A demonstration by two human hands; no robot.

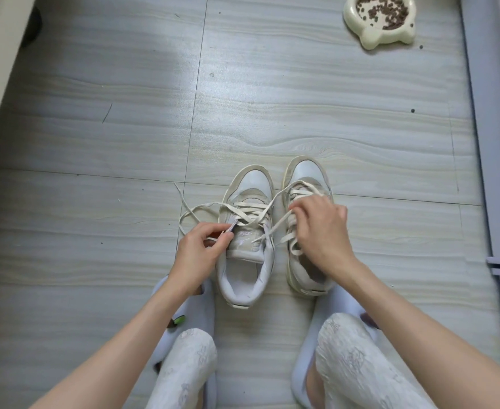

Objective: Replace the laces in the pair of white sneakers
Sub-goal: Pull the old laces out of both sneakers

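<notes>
Head view, left hand (201, 246) pinching lace tip (233, 225), no legible branding

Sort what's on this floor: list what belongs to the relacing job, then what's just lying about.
Job:
left sneaker, half unlaced
right sneaker, laced
lace trailing from the left sneaker
left hand, pinching that lace's tip
right hand, fingers curled into the right sneaker's laces

Lying about:
pet bowl of kibble, far right
stray kibble on the floor

A pale grey wood-grain plank floor (119, 137) shines under a bright patch of light. Far right of the patch, a cream pet bowl (380, 22) holds brown kibble; right of the bowl runs a grey baseboard (484, 143).
</notes>
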